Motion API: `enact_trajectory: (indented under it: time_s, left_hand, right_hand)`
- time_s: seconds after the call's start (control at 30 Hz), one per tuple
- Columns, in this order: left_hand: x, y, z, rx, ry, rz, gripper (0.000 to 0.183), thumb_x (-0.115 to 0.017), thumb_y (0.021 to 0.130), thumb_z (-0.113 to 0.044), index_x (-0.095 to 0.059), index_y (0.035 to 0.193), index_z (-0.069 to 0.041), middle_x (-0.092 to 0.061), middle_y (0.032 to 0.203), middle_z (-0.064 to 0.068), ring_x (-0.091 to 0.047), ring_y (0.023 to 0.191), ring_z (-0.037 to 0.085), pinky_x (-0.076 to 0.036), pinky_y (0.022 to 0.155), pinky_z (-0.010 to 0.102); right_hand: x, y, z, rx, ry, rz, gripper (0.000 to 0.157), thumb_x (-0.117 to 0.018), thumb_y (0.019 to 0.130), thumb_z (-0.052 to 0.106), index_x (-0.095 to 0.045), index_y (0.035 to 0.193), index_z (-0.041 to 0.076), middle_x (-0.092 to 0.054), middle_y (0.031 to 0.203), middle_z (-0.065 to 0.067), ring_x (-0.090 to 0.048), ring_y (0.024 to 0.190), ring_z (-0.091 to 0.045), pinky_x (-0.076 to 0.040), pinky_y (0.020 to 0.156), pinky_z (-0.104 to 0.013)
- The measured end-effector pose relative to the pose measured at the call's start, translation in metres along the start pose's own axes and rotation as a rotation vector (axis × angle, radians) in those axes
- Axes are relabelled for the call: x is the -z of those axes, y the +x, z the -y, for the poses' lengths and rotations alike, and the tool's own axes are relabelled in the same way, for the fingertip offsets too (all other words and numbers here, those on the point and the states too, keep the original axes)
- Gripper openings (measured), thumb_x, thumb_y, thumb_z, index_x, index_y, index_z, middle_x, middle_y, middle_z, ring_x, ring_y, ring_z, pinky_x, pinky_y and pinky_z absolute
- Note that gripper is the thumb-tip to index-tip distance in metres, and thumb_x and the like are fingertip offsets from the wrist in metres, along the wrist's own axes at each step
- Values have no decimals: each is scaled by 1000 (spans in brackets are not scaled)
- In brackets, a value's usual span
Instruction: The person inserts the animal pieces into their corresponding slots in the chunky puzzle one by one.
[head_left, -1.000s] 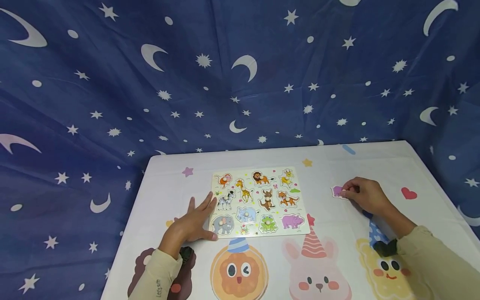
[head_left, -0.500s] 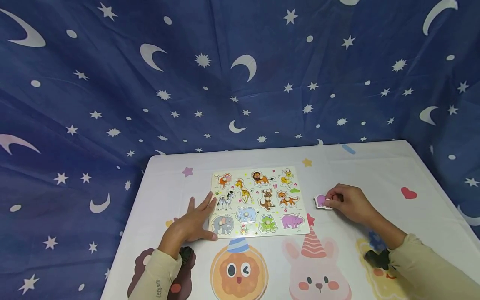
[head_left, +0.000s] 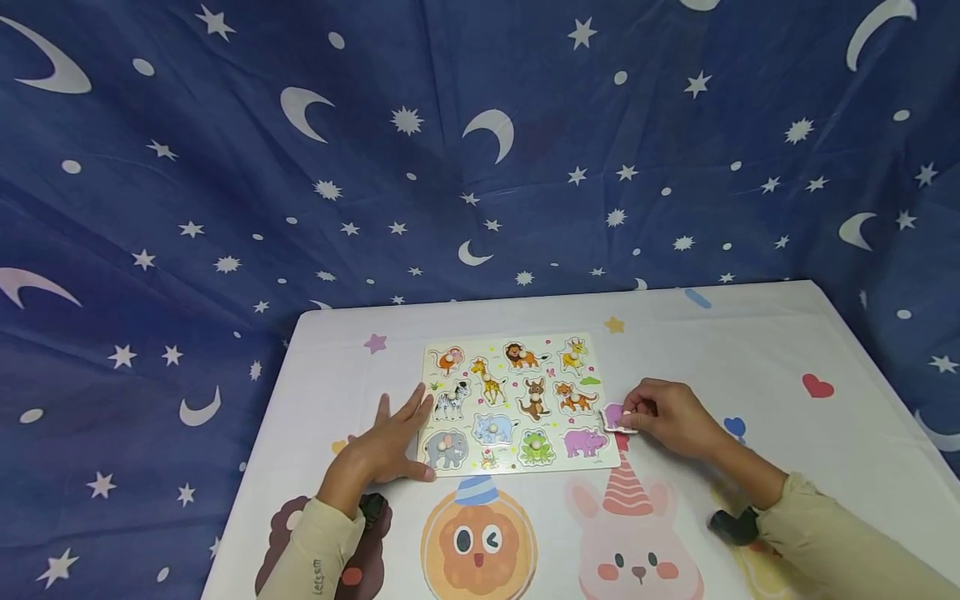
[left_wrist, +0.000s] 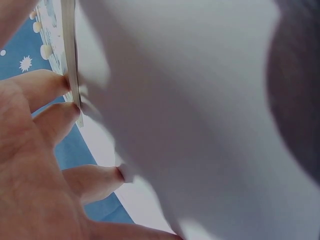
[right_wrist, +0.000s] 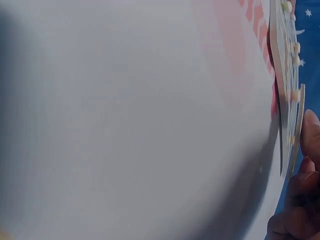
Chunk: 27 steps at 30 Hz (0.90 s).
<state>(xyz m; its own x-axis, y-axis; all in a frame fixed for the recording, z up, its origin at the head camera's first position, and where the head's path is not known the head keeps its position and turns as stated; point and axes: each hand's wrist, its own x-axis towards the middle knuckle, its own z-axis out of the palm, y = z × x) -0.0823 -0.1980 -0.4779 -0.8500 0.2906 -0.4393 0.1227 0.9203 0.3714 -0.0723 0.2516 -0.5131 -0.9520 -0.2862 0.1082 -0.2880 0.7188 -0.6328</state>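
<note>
A purple hippo puzzle piece (head_left: 614,416) is pinched between the thumb and fingers of my right hand (head_left: 671,417), just over the right edge of a wooden animal puzzle board (head_left: 480,343). In the right wrist view the piece (right_wrist: 299,131) stands a little off the board, seen edge-on. At the board's lower right is a matching purple hippo picture (head_left: 585,443) with no knob visible. My left hand (head_left: 392,442) has its fingers spread along the board's left edge. In the left wrist view, fingertips touch the board's side (left_wrist: 70,50).
Knobbed animal pieces sit in the board, among them an elephant (head_left: 446,450), a frog (head_left: 536,448) and a lion (head_left: 522,356). A white tablecloth (head_left: 735,342) with cartoon prints lies underneath. Behind hangs a dark blue star-and-moon cloth (head_left: 555,225).
My right hand has carried the hippo piece left and toward me, from the tablecloth on the right to the board's right edge. My left hand and the board have stayed put.
</note>
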Motion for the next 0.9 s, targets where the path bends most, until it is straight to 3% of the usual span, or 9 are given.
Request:
enact_trajectory:
  time_s: [0.53,0.9]
  left_hand:
    - [-1,0,1,-7,4,-2,120,-94,66,-40,-26,163,-22,-7,174,-3,6,155,53,-14,91,96]
    - [-2,0,1,-9,-3,-10,121,-95,65,-40,-26,163,-23,-7,174,-3,5,155,52,-13,91,96]
  right_hand:
    - [-13,6,23,-25,50,59,19,-88,79,18,-70,81,21,-51,70,11,-48,64,-5,-41,54,-19]
    - [-27,7,31,14,100,89,21,-89,78,17,-69,80,22,-51,70,11,-47,62,-2,-40,52,-19]
